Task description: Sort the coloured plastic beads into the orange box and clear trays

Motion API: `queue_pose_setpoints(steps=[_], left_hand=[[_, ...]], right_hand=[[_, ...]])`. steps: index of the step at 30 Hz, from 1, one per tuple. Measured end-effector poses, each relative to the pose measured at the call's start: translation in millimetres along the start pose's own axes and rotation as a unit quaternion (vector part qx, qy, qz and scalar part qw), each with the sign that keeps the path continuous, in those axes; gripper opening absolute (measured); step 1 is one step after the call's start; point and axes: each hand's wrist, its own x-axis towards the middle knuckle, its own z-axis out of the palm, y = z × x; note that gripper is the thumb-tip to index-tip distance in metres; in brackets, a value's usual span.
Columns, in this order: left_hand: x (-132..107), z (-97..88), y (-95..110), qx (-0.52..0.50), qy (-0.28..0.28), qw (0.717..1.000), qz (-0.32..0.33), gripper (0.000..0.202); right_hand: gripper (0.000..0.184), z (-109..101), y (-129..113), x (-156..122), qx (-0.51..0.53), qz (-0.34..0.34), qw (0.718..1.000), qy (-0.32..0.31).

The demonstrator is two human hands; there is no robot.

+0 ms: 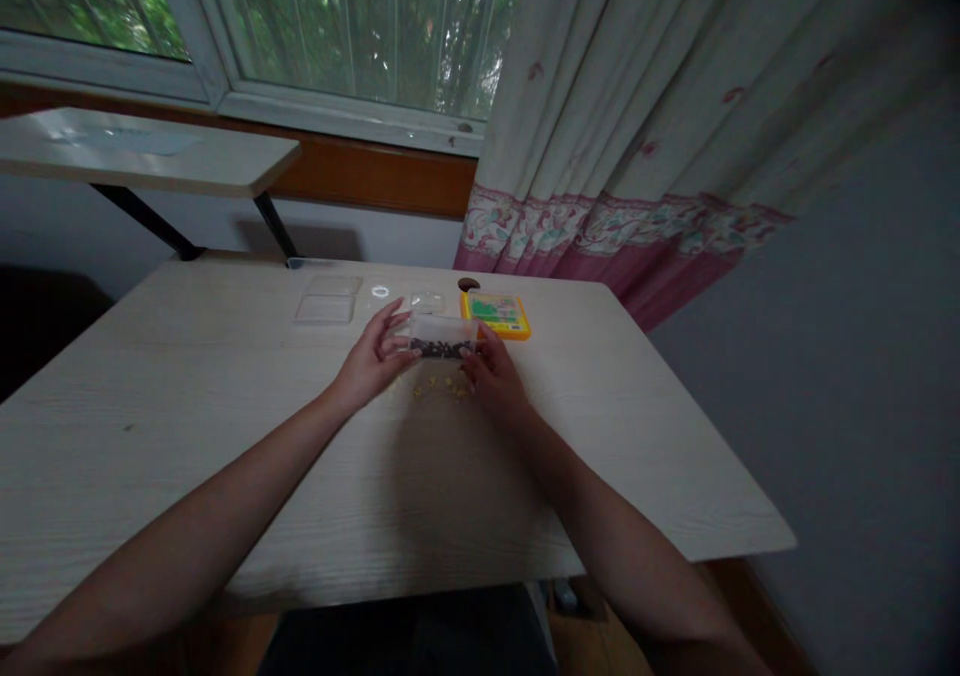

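Observation:
Both my hands hold a small clear plastic bag (441, 338) with dark little pieces along its bottom, just above the pale wooden table (225, 426). My left hand (373, 358) pinches the bag's left end, and its other fingers are spread. My right hand (491, 374) grips the right end. Several small yellow pieces (442, 385) lie scattered on the table right under the bag, between my hands.
A yellow box with a green picture (496, 314) lies just behind my right hand. Clear plastic bags (327, 303) lie flat at the far middle of the table. A small side table (142, 156) stands under the window; a curtain (637, 156) hangs at the right.

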Motion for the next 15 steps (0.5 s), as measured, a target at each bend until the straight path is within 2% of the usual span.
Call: queue_pose_setpoints(steps=[1, 3, 6, 10, 13, 15], left_hand=[[0, 0.8, -1, -0.016, 0.000, 1.000, -0.018, 0.078], [-2, 1.7, -2, -0.025, -0.018, 0.999, -0.039, 0.074], [-6, 2.7, 4, -0.017, -0.026, 0.999, -0.021, 0.064], [-10, 7.8, 15, -0.017, -0.003, 1.000, 0.000, 0.066], [-12, 13.2, 18, -0.016, -0.007, 1.000, 0.015, 0.066], [-13, 15.4, 18, -0.004, -0.013, 1.000, 0.026, 0.064]], right_hand=[[0.065, 0, -1, 1, 0.005, 0.002, 1.000, 0.000], [0.061, 0, -5, 1, 0.007, 0.006, 1.000, 0.000], [0.051, 2, -17, 0, 0.009, 0.008, 1.000, 0.006], [0.037, 6, -30, -5, 0.024, -0.007, 1.000, -0.009], [0.041, 9, -31, -8, 0.029, -0.015, 0.999, -0.027], [0.045, 10, -29, -8, 0.013, -0.015, 1.000, -0.018]])
